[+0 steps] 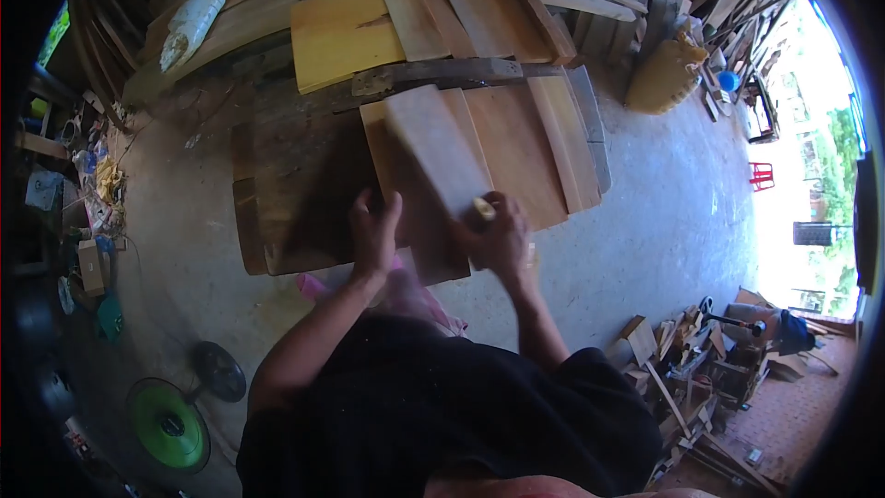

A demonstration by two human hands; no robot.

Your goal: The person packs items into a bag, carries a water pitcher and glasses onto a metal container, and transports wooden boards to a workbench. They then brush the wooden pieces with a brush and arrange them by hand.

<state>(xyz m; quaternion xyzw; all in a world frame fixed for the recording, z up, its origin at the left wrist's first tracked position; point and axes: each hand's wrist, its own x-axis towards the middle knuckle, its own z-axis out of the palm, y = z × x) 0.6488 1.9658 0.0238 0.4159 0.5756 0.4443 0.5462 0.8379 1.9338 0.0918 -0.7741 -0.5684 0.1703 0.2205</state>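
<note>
My right hand point(502, 238) is closed on the near end of a pale wooden board point(441, 152), which is tilted and blurred. A small round yellowish piece point(484, 209) shows between its fingers; I cannot make out what it is. My left hand point(373, 232) has thumb and fingers apart and holds nothing, over the near part of a dark wooden table point(304, 180). Under the pale board lies a brown board point(376, 134). Wider boards point(516, 148) rest side by side on the table's right part, with a narrower plank point(564, 143) at their right.
Beyond the table, a yellow board point(343, 35) lies beside several brown panels point(475, 14). A white container point(194, 23) lies at the back left. A green fan point(169, 424) stands at the lower left. Scrap wood point(682, 369) is heaped at the lower right; a yellow sack point(666, 74) stands at the back right.
</note>
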